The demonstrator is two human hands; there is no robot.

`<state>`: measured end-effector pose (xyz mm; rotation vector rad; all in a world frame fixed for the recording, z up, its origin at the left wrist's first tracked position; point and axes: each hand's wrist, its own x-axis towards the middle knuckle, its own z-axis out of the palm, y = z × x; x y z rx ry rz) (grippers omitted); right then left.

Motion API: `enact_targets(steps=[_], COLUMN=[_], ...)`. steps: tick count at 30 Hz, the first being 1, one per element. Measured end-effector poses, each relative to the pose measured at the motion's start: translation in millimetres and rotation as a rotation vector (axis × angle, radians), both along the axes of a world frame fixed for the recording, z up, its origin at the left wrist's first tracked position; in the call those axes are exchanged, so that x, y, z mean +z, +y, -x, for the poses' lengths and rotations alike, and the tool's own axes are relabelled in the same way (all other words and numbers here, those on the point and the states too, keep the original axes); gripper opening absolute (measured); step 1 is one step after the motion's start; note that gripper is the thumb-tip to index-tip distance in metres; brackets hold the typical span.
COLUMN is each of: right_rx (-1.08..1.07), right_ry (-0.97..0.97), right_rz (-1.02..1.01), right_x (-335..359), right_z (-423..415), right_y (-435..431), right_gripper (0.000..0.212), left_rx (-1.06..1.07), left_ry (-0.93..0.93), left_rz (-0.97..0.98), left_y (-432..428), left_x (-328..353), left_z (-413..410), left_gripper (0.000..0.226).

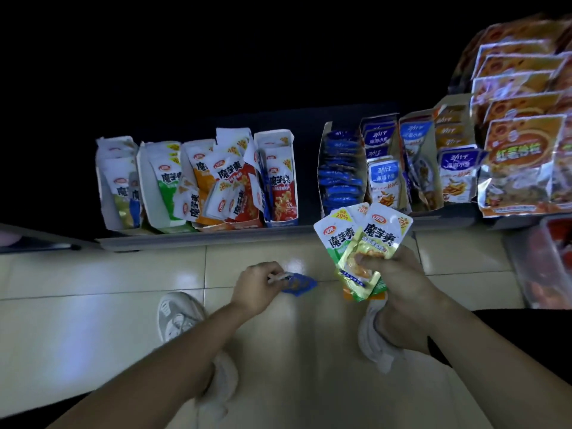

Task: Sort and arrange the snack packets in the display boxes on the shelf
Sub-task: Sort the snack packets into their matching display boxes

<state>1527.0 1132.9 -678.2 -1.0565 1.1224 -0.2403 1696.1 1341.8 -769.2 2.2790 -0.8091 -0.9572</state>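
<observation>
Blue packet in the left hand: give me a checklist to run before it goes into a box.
1. Left hand grips the blue packet: ok.
2. Right hand secures the green and yellow packets: ok.
3. Matching box located, blue-packet box on the shelf: ok.
4. Room in that box: cannot tell.
5. Middle boxes tidy, the red and orange packets lie jumbled: not ok.
6. Path from hand to shelf unobstructed: ok.

Right hand point(399, 283) fanning green packets point(362, 243), left hand point(257, 286) pinching blue packet point(298, 284) (shelf dim)
</observation>
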Motion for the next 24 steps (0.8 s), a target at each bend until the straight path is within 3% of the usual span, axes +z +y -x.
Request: enact_targets(steps=[3, 7, 10, 13, 18, 21, 24], right_rx=[-0.005, -0.100, -0.100, -0.089, -0.122, -0.104, -0.097], right_ry=[-0.033, -0.070, -0.104, -0.105, -0.057, -0.047, -0.063], right_rz=[0.052, 0.090, 0.109, 0.107, 0.077, 0.069, 0.051], right_x=[20.0, 40.5, 49.2, 47.4, 32.7, 31.0, 28.2], right_z=[-5.4, -13.7, -17.2, -19.9, -23.9, -29.8, -32.9], right_y=[-8.3, -14.3, -16.3, -14.9, -12.6, -12.5, -12.4], right_gripper=[0.030, 0.027, 0.024, 0.027, 0.025, 0.025, 0.026], left_rx=[-0.079, 0.069, 0.106, 0.046, -0.100, -0.181, -0.304], left_ry=[-0.120, -0.296, -0.492, -0.682, -0.721, -0.938, -1.088], left_rz=[0.123, 0.329, 0.368, 0.301, 0.060, -0.224, -0.252], left_y=[-2.7, -28.0, -60.3, -92.9, -131.6, -131.7, -130.6], left_x=[68.1, 151.2, 187.2, 189.6, 152.0, 132.2, 120.8], left_z=[-26.3, -61.6, -78.9, -93.1, -106.9, -114.9, -123.9], left_gripper=[0.015, 0.025, 0.035, 0.045, 0.068, 0.074, 0.078])
